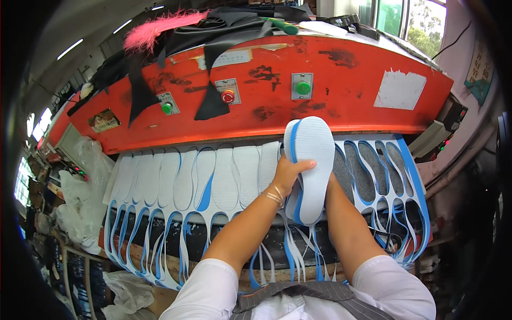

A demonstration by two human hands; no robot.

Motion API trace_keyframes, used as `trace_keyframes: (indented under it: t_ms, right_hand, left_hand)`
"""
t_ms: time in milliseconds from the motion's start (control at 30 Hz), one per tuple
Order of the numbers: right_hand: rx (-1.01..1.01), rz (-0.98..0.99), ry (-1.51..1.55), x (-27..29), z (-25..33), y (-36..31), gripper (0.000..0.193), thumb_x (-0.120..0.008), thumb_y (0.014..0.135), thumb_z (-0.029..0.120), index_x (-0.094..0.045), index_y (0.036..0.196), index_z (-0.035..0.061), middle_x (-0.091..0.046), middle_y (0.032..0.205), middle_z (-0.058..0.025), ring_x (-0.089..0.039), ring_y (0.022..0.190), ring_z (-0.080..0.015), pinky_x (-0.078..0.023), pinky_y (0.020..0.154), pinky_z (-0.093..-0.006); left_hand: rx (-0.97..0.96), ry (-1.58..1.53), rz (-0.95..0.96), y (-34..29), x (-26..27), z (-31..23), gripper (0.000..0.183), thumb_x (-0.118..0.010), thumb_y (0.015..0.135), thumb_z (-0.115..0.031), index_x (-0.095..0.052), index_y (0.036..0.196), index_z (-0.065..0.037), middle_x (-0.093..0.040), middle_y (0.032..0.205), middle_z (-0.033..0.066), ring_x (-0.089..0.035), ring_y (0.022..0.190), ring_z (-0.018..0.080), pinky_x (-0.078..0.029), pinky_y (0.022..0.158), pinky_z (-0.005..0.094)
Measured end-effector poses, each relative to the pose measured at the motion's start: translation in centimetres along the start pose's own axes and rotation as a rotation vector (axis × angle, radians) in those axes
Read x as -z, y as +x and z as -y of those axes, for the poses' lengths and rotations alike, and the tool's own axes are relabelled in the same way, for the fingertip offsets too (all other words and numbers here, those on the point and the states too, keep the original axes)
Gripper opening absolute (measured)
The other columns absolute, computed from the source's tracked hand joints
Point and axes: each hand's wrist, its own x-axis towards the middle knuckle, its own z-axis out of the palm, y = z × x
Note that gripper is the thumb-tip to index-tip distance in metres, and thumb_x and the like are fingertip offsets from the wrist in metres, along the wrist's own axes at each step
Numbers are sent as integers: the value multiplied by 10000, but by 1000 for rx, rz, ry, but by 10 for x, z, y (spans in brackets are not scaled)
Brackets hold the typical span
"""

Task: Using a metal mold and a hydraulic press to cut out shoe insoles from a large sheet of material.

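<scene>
Head view: the left hand (pixel 288 173) is closed on a stack of white and blue soles (pixel 318 186), its thumb laid across the ribbed top face near the left edge. The right hand (pixel 333 181) goes behind the stack's right edge, so its fingers are hidden and I cannot tell how they grip. The stack stands tilted, toe end up, just right of the middle, between the two forearms; its upper end overlaps, as seen here, the lower edge of the red machine front (pixel 352 114)

Beneath lies a cut sheet (pixel 410 165), white with a blue edge. Left of the hands its outlines are filled with white soles (pixel 226 173), side by side; right of them the openings show grey material (pixel 358 162). Narrow loops of the sheet reach over a black surface (pixel 269 237) toward the person's body, some hanging past its near edge

Room for moving is shallow front to back, bounded by the red front and the body, but wide sideways along the sheet. Clear plastic bags (pixel 80 197) bound the left end, a control box (pixel 434 136) the far right. Dark strips (pixel 213 104) hang over the front near the red button (pixel 228 96), above and left of the hands
</scene>
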Motion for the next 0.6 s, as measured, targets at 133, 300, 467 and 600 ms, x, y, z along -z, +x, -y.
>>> trace_keyframes:
  t_ms: [133,300,467,600]
  right_hand:
    - [-111,-168,-137,8,-9,7,328,-536,953,179,-565,1224,-4,-657,1074,-170,-670,925,-252,-570,775,-364]
    - [-141,-246,-751,-1,-8,29,363,-591,923,278,-580,1185,28,-665,927,-142,-644,814,-272,-520,650,-360]
    - [385,-693,-1652,-67,-23,35,558,-647,879,417,-542,1239,5,-659,1049,-153,-636,942,-291,-535,737,-424]
    - [-292,-683,-1189,-132,-58,34,618,-623,890,466,-540,1220,-50,-635,1121,-208,-639,968,-282,-528,810,-426]
  left_hand:
    - [-36,-274,134,-51,46,-50,496,-625,799,-221,-522,1219,21,-620,1110,126,-624,985,241,-520,859,370]
    - [-245,-97,3,-74,145,-163,471,-655,763,-194,-561,1159,41,-646,1044,134,-650,955,251,-526,869,374]
    - [-472,1293,100,-70,189,-168,1249,-833,536,-290,-79,1485,11,-497,1291,238,-476,1231,361,-384,1047,459]
    - [96,1726,532,-71,201,-142,1001,-802,522,-321,-386,1381,-17,-538,1242,205,-470,1215,391,-208,1135,516]
